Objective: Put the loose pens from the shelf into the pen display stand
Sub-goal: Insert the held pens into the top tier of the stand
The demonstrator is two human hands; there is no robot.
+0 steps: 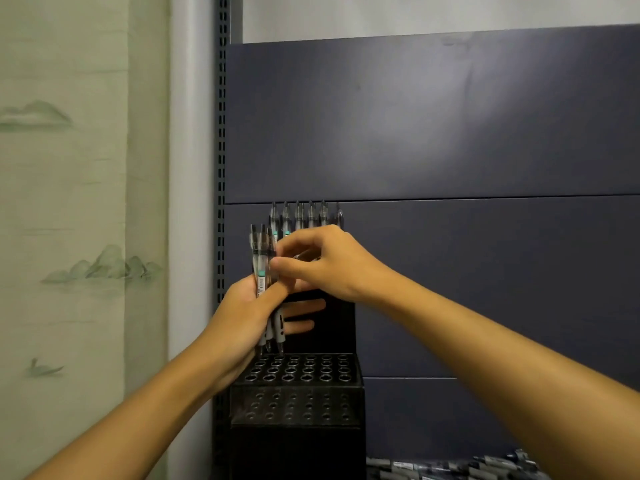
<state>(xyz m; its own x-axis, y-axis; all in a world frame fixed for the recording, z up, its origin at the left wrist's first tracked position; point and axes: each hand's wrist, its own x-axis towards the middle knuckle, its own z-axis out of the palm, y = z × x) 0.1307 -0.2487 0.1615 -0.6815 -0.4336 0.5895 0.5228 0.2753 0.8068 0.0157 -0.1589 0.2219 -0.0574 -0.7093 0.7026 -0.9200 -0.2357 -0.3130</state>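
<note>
Dark blue shelving panels (450,133) fill the right of the frame, pale painted wallpaper (69,202) the left. Bottom centre stands the black pen display stand (298,410): only its top back row holds pens (298,213), while the lower tiers of holes show bare. Loose pens (467,467) lie heaped at the bottom right, so most of the job looks undone. Mid-frame, the left hand (239,317) grips a bundle of pens (260,268), fingers curled round it; the right hand (329,263) pinches one pen from that bundle.
</note>
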